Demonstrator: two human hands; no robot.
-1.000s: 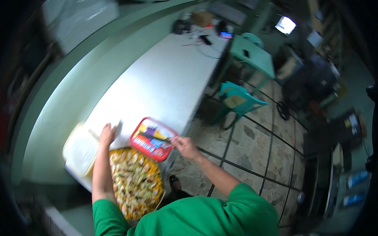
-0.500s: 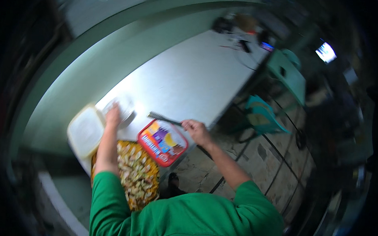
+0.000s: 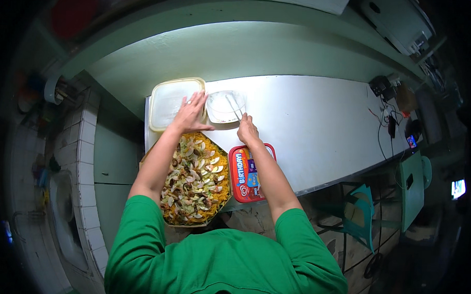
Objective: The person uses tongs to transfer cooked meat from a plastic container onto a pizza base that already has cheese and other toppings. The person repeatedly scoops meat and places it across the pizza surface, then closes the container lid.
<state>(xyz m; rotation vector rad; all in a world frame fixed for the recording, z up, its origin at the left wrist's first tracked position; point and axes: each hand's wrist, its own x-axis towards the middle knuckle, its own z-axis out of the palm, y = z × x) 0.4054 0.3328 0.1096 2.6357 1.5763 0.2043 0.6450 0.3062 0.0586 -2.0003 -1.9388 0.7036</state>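
My left hand (image 3: 191, 113) is open, its fingers spread across the right edge of a whitish rectangular plastic container or lid (image 3: 169, 100). Just right of it sits a shallow white bowl (image 3: 219, 109) with a few scraps inside. My right hand (image 3: 248, 131) is closed on a slim utensil (image 3: 234, 106), perhaps tongs, whose far end lies over the bowl. Below my left hand is a large many-sided tray of orange-yellow noodles (image 3: 197, 177) topped with egg slices and chopped bits. A red-rimmed plastic tub (image 3: 238, 173) with a printed lid lies under my right forearm.
The white table (image 3: 309, 123) runs right along a green wall. Cables and dark devices (image 3: 385, 92) lie at its far right end. Teal chairs (image 3: 360, 213) stand by its front edge. A tiled counter with a sink (image 3: 62, 213) is at left.
My left hand has left the bowl and moved onto the container's edge. My right hand has brought the utensil from above the red-rimmed tub to the bowl. The view has swung left.
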